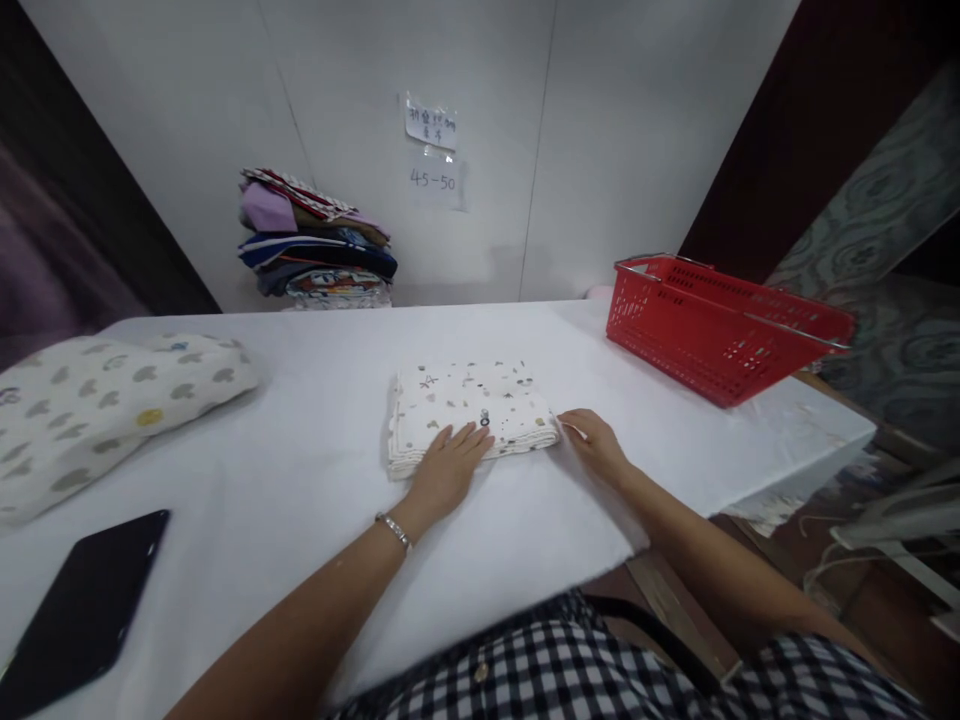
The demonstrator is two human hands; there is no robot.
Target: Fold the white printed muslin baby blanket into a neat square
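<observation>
A white cloth (465, 400) with small printed motifs lies folded into a thick rectangle on the white table, its layers showing along the front edge. My left hand (448, 468) rests flat on its front part, fingers stretched out. At the cloth's right front corner, my right hand (596, 443) has its fingers closed together around or against the edge; the fingertips touch the layers there, and how much cloth is between them is hard to see.
A red plastic basket (720, 330) with metal handles stands at the right back. Stacked folded fabrics (319, 245) sit by the wall. To the left lie a loose white cloth (112, 400) with grey shapes and a black tablet-like slab (86, 600). The table's front edge (585, 580) is near my body.
</observation>
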